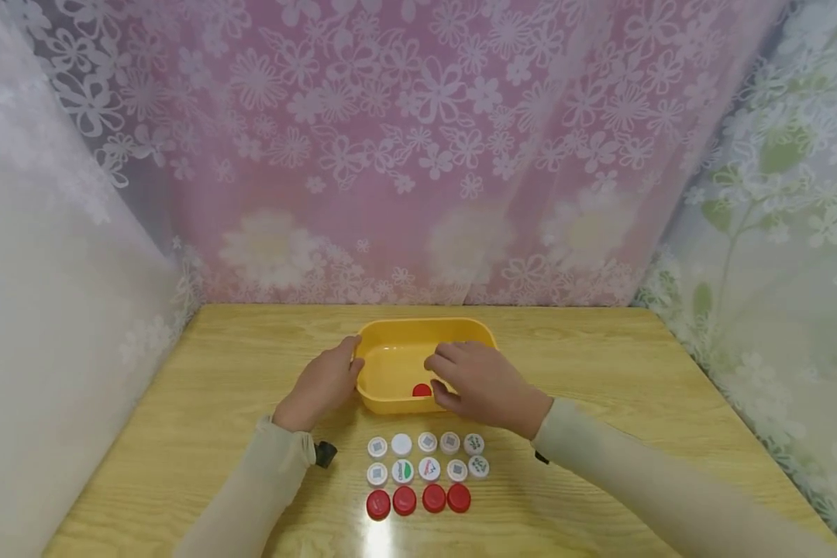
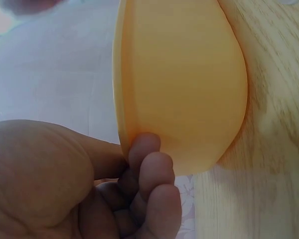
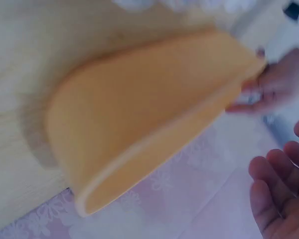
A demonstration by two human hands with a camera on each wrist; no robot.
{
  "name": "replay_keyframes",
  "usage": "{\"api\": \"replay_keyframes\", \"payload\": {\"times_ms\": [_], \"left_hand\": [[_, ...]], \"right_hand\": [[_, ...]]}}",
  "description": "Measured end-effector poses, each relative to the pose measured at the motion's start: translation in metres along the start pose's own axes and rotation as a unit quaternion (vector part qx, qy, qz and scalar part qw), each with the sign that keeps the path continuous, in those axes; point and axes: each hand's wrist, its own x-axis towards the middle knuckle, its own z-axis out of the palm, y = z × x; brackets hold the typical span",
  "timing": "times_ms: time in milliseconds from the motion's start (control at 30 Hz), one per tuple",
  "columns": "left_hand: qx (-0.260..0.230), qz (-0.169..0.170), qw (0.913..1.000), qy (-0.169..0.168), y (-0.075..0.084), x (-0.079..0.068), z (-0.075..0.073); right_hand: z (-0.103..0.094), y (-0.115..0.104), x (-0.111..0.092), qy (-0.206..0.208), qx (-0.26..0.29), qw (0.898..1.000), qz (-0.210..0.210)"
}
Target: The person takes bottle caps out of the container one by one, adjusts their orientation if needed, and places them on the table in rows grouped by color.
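Observation:
A yellow plastic basin (image 1: 390, 404) stands on the table, with one red bottle cap (image 1: 421, 390) visible inside near the front wall. My left hand (image 1: 323, 385) pinches the basin's left rim between thumb and fingers; the left wrist view shows the fingertips (image 2: 157, 172) against the outer wall. Over the basin's right part hovers my right hand (image 1: 484, 385), its fingers loosely bent. Nothing shows between that hand's thumb and fingers (image 3: 269, 172) in the right wrist view. The hand hides part of the basin's inside.
In front of the basin, white bottle caps (image 1: 428, 469) lie in two rows, some with printed tops. A row of red bottle caps (image 1: 404, 500) lies nearer me. Floral curtains (image 1: 418, 155) hang behind and beside the wooden table (image 1: 586, 364).

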Motion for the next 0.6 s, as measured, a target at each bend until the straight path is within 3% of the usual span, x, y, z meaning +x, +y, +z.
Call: {"api": "replay_keyframes", "payload": {"times_ms": [167, 267, 433, 600], "left_hand": [[-0.003, 0.005, 1.0000, 0.002, 0.001, 0.002, -0.004], [-0.007, 0.011, 0.9999, 0.005, 0.002, 0.003, -0.006], [-0.012, 0.013, 0.9998, 0.005, 0.000, 0.001, -0.004], [-0.022, 0.008, 0.9997, -0.002, -0.001, 0.001, 0.000]], "right_hand": [[0.004, 0.024, 0.032, -0.076, 0.054, 0.995, 0.047], [0.014, 0.036, 0.045, -0.156, 0.064, 0.985, 0.034], [0.032, 0.041, 0.062, -0.292, 0.032, 0.955, -0.030], [0.051, 0.034, 0.068, -0.374, -0.029, 0.925, -0.066]]}}
